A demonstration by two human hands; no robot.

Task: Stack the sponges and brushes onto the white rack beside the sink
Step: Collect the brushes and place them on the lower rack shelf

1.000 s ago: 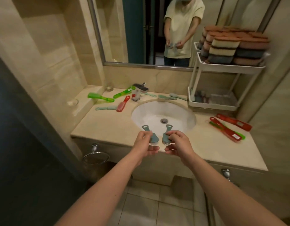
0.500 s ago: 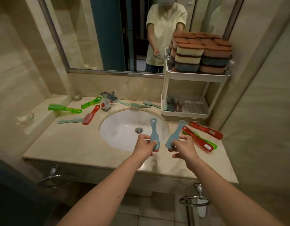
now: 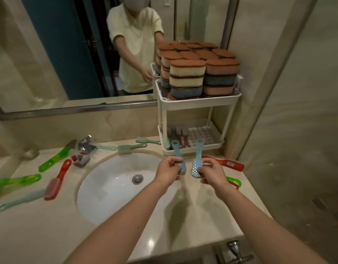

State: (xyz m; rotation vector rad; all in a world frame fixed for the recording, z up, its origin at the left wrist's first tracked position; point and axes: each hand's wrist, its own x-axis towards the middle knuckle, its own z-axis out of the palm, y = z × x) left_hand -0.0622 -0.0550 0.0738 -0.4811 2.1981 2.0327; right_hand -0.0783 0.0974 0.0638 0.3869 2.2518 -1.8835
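Counter [image 3: 40,225] | left hand [image 3: 167,171] grips blue brush [image 3: 176,151] | right hand [image 3: 212,173] grips second brush [image 3: 197,159], bristles hidden

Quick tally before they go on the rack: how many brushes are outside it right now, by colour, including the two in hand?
blue brushes: 2, one in the left hand, one in the right hand
green brushes: 3
red brushes: 3, one barely showing past the right hand
pale teal brushes: 4
Total: 12
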